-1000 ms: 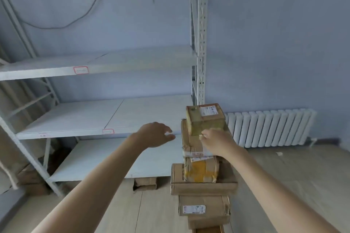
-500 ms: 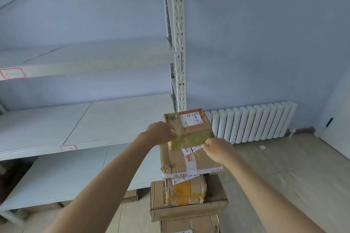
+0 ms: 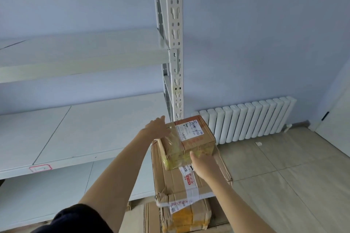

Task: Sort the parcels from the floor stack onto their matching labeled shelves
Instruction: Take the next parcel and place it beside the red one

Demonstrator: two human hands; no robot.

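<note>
Pale blue walls are enclosing the room, with a white metal shelving unit (image 3: 174,47) standing at the left and a white radiator (image 3: 251,121) running along the far wall over a tiled floor. The shelves in view are carrying no parcels; a red-bordered shelf label (image 3: 40,168) is showing on the front edge of the middle shelf (image 3: 79,134), its writing too small to read.

The floor stack (image 3: 181,195) is standing just beside the shelving, several cartons high. The top parcel (image 3: 186,141), a small taped box with a white address label, is sitting on the larger carton beneath it. The left hand (image 3: 156,128) is lying against the parcel's left side with fingers extended, pressing rather than curling. The right hand (image 3: 203,164) is bearing on the near right corner; whether its fingers are hooking under the edge cannot be told.

Judgement: the sort is barely starting. The first parcel is being clasped between both hands, not visibly lifted, and the entire stack is awaiting placement.
</note>
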